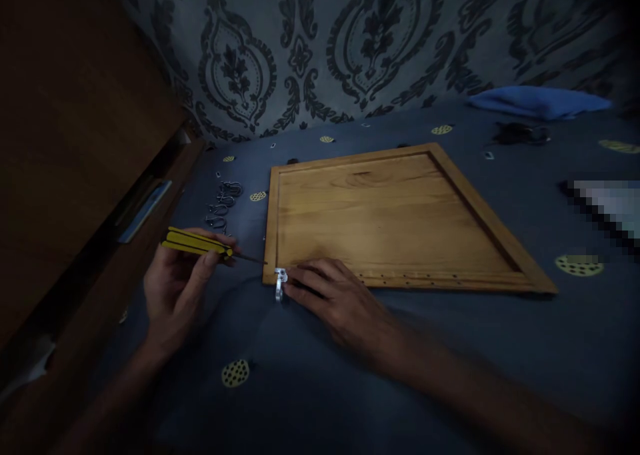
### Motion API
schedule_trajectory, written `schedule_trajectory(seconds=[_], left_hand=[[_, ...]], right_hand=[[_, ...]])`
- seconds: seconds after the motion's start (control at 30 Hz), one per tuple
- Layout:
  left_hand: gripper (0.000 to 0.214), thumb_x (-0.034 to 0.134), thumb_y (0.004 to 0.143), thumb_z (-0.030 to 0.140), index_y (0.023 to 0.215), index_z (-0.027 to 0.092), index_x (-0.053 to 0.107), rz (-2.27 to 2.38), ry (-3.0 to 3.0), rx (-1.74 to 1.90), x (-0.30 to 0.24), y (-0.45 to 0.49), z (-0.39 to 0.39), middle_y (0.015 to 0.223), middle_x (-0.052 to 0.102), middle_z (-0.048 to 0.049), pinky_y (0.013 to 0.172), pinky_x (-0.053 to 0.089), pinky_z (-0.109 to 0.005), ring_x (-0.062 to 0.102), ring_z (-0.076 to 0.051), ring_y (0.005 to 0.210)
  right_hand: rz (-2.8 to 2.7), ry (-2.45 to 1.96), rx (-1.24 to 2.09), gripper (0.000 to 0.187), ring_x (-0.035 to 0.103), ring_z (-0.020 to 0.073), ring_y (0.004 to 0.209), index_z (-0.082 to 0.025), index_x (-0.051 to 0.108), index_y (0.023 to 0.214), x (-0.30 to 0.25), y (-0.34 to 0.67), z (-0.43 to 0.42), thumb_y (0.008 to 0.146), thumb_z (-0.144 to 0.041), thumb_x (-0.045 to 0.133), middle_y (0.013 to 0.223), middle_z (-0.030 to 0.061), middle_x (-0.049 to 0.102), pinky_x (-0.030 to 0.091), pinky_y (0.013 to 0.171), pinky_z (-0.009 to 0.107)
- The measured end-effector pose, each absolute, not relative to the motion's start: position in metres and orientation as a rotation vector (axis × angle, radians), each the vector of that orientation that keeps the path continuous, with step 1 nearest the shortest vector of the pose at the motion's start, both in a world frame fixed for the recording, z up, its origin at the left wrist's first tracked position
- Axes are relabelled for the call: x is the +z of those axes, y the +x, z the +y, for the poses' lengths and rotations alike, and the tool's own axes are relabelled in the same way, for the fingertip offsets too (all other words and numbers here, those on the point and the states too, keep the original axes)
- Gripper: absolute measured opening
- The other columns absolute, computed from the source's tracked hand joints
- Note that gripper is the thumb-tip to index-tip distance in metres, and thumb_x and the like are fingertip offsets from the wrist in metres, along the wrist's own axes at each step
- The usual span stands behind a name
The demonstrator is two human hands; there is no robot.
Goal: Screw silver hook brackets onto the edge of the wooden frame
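Observation:
My left hand [177,278] is closed around the yellow handle of a screwdriver [197,243]. Its thin shaft points right, and the tip is close to the near left corner of a framed wooden panel [345,222]. On that corner sits a small shiny metal clip [280,280], partly jutting over the panel's near edge. The fingertips of my right hand [333,295] press against the clip's right side, with the hand lying over the near frame rail. A row of small dark holes runs along that rail to the right of my hand.
Several looped metal hooks [223,202] lie left of the panel on the dark blue patterned cloth [310,388]. A blue folded cloth [540,102] and a dark small object [520,134] lie at the far right. A wooden cabinet [75,122] stands on the left.

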State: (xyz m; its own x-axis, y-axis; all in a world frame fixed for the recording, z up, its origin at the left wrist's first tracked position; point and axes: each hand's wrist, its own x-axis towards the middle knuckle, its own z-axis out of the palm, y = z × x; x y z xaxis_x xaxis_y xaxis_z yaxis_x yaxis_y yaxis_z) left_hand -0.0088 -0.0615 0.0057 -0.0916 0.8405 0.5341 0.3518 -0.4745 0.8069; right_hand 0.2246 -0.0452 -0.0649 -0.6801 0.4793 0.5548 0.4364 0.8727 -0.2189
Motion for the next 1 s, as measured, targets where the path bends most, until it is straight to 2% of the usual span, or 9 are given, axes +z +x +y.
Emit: schedule_trajectory(seconds=[0.2,0.4,0.67,0.9,1.0], left_hand=[[0.011,0.071,0.096,0.028,0.103,0.021,0.067,1.244,1.745,1.461,0.011,0.002,-0.057,0.098,0.075,-0.0024,0.075,0.065,-0.027,0.075,-0.016,0.083],[0.01,0.069,0.097,0.026,0.104,0.019,0.067,1.213,1.824,1.359,0.01,0.004,-0.053,0.095,0.075,-0.0021,0.074,0.064,-0.023,0.073,-0.013,0.081],[0.012,0.068,0.097,0.028,0.104,0.018,0.067,1.221,1.864,1.303,0.007,0.006,-0.05,0.094,0.075,-0.0033,0.069,0.064,-0.023,0.072,-0.013,0.075],[0.011,0.069,0.096,0.025,0.105,0.02,0.068,1.274,2.018,1.23,0.008,0.003,-0.052,0.098,0.077,-0.003,0.077,0.063,-0.025,0.075,-0.016,0.084],[0.011,0.073,0.092,0.027,0.096,0.02,0.065,1.304,2.087,1.189,0.012,0.003,-0.05,0.092,0.075,-0.0022,0.072,0.063,-0.025,0.074,-0.016,0.079]], right_hand=[[-2.393,-0.675,0.068,0.031,0.061,0.0247,0.115,-0.014,0.071,0.119,-0.064,0.224,-0.046,0.103,-0.008,0.045,0.122,0.0131,0.074,0.055,0.094,0.044],[-2.407,-0.672,0.079,0.03,0.061,0.0263,0.116,-0.014,0.071,0.12,-0.065,0.224,-0.046,0.1,-0.007,0.051,0.121,0.0146,0.074,0.055,0.094,0.044],[-2.402,-0.659,0.07,0.031,0.06,0.0247,0.115,-0.014,0.069,0.124,-0.066,0.224,-0.045,0.102,-0.009,0.048,0.122,0.0131,0.073,0.053,0.095,0.042],[-2.403,-0.658,0.097,0.029,0.06,0.0251,0.112,-0.012,0.069,0.123,-0.066,0.224,-0.045,0.1,-0.008,0.051,0.12,0.0132,0.073,0.053,0.094,0.041],[-2.424,-0.676,0.106,0.028,0.06,0.0251,0.113,-0.012,0.069,0.122,-0.064,0.224,-0.045,0.101,-0.009,0.051,0.121,0.0135,0.073,0.053,0.095,0.042]])
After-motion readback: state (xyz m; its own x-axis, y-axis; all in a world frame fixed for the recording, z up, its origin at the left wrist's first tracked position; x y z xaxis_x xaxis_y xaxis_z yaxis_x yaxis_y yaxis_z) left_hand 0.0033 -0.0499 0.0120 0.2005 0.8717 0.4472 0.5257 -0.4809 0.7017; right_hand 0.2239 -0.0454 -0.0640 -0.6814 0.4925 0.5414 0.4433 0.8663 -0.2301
